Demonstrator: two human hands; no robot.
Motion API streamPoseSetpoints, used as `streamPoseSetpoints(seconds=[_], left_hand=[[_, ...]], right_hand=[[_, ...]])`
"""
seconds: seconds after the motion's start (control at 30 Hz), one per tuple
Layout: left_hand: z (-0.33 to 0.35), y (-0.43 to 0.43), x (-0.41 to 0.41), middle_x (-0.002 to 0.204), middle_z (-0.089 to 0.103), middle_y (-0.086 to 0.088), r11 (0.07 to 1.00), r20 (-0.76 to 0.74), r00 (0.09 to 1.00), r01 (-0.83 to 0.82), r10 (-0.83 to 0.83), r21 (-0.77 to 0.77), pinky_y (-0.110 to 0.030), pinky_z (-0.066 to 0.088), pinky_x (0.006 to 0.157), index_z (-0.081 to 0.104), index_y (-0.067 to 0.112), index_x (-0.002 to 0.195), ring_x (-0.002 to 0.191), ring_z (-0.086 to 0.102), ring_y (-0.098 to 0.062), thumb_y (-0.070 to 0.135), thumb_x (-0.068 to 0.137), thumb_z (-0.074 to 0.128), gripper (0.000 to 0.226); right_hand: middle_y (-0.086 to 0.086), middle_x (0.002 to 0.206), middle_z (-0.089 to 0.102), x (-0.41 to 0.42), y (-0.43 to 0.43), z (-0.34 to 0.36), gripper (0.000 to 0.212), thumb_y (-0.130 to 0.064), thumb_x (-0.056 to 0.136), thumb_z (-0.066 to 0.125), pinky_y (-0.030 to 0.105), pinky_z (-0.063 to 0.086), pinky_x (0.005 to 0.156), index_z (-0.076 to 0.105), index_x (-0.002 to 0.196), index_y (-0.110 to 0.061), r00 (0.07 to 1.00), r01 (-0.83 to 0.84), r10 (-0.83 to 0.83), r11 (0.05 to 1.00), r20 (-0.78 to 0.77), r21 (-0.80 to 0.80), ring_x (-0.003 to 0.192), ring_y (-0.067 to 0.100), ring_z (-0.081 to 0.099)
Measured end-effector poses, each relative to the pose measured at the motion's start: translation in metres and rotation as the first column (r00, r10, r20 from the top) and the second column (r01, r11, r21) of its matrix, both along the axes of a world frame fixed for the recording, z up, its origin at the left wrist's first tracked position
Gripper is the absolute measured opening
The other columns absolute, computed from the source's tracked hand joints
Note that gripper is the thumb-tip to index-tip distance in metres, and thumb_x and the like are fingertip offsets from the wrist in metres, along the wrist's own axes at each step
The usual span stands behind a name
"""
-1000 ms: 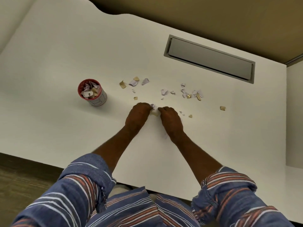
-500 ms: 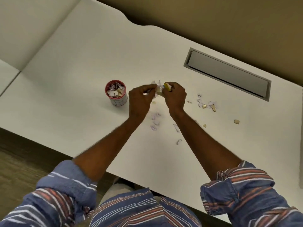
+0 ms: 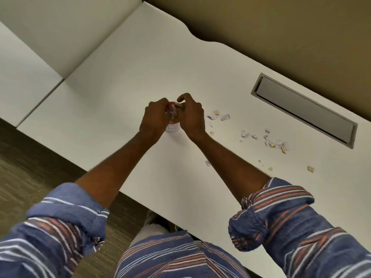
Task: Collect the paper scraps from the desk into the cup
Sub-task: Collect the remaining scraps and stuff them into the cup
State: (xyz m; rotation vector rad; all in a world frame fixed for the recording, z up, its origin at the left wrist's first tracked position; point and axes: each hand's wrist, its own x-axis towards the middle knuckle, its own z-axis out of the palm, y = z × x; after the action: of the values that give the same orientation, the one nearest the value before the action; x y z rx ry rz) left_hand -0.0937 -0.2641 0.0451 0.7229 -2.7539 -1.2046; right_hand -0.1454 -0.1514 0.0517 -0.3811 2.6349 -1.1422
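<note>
The red-rimmed white cup (image 3: 173,128) stands on the white desk (image 3: 112,93), mostly hidden between my two hands. My left hand (image 3: 154,120) and my right hand (image 3: 191,117) meet right over its mouth, pinching a small bunch of white and tan paper scraps (image 3: 174,112) between the fingertips. More paper scraps lie on the desk to the right: a small group (image 3: 216,115) close to my right hand, a scattered cluster (image 3: 274,140) further right, a single tan piece (image 3: 310,169) and a small white piece (image 3: 207,163) beside my right forearm.
A grey recessed cable slot (image 3: 301,109) runs along the desk's far right. A low white partition (image 3: 60,37) borders the desk on the left. The desk's front edge crosses under my forearms, with brown carpet (image 3: 30,167) below.
Both hands lifted a bunch of scraps off the desk and carried it left to the cup. They now sit over its mouth. The camera view turned left as well.
</note>
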Motion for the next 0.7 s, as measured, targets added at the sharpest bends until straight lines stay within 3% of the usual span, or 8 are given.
streamPoseSetpoints(seconds=[0.13,0.23,0.33,0.43,0.5,0.57,0.7], left_hand=[[0.005,0.002,-0.01,0.092,0.068,-0.008,0.996,0.027,0.997,0.069,-0.068,-0.047,-0.037,0.054,0.066,0.054,0.011,0.102,0.079,0.065,-0.024,0.021,0.085,0.065,0.024],[0.01,-0.004,-0.015,0.093,0.068,-0.009,0.994,0.019,0.995,0.098,-0.097,-0.045,-0.037,0.056,0.067,0.054,0.01,0.102,0.079,0.066,-0.023,0.012,0.08,0.069,0.026],[0.012,-0.012,-0.016,0.097,0.068,-0.01,0.993,0.029,0.992,0.119,-0.12,0.026,-0.036,0.055,0.07,0.057,0.007,0.104,0.082,0.066,-0.025,0.006,0.074,0.073,0.035],[0.012,-0.021,-0.016,0.106,0.068,-0.01,0.981,0.003,0.993,0.119,-0.121,0.152,-0.034,0.054,0.077,0.059,0.007,0.108,0.093,0.067,-0.025,0.0,0.071,0.074,0.041],[0.011,-0.026,-0.017,0.112,0.067,-0.01,0.972,-0.026,0.99,0.139,-0.136,0.192,-0.033,0.054,0.083,0.06,0.007,0.111,0.101,0.066,-0.024,-0.005,0.072,0.071,0.042],[0.01,-0.028,-0.017,0.116,0.067,-0.01,0.965,-0.057,0.986,0.166,-0.157,0.205,-0.025,0.052,0.086,0.061,0.006,0.115,0.107,0.064,-0.022,-0.009,0.074,0.068,0.044],[0.008,-0.032,-0.013,0.117,0.068,-0.006,0.957,-0.156,0.984,0.125,-0.086,0.261,-0.007,0.047,0.085,0.063,0.005,0.116,0.109,0.062,-0.017,-0.016,0.077,0.053,0.046]], right_hand=[[0.01,0.091,0.064,0.003,-0.005,-0.008,0.015,-0.018,0.09,0.055,0.041,0.05,0.072,0.056,0.104,-0.016,0.988,-0.053,0.083,0.973,-0.128,0.226,0.087,0.028,0.058],[0.008,0.078,0.064,0.0,-0.009,-0.008,0.004,-0.011,0.085,0.054,0.041,0.048,0.062,0.058,0.086,-0.011,0.99,-0.093,0.11,0.978,-0.087,0.185,0.077,0.026,0.057],[0.004,0.071,0.064,-0.003,-0.011,-0.003,0.006,-0.01,0.082,0.058,0.033,0.038,0.054,0.057,0.076,-0.008,0.985,-0.134,0.149,0.979,-0.084,0.156,0.065,0.018,0.053],[0.01,0.082,0.068,-0.006,-0.012,0.0,0.012,-0.017,0.085,0.061,0.029,0.036,0.058,0.063,0.085,-0.005,0.976,-0.182,0.202,0.961,-0.079,0.209,0.07,0.023,0.057],[0.013,0.089,0.071,-0.009,-0.011,0.001,0.014,-0.016,0.086,0.062,0.032,0.044,0.062,0.067,0.092,-0.005,0.972,-0.2,0.223,0.949,-0.071,0.245,0.079,0.029,0.064],[0.013,0.094,0.073,-0.01,-0.009,0.003,0.015,-0.013,0.086,0.064,0.036,0.053,0.07,0.07,0.098,-0.006,0.97,-0.205,0.232,0.944,-0.074,0.26,0.087,0.03,0.067],[0.01,0.103,0.075,-0.013,-0.003,0.003,0.022,-0.013,0.086,0.069,0.038,0.056,0.083,0.072,0.107,-0.009,0.974,-0.195,0.218,0.947,-0.064,0.256,0.097,0.028,0.067]])
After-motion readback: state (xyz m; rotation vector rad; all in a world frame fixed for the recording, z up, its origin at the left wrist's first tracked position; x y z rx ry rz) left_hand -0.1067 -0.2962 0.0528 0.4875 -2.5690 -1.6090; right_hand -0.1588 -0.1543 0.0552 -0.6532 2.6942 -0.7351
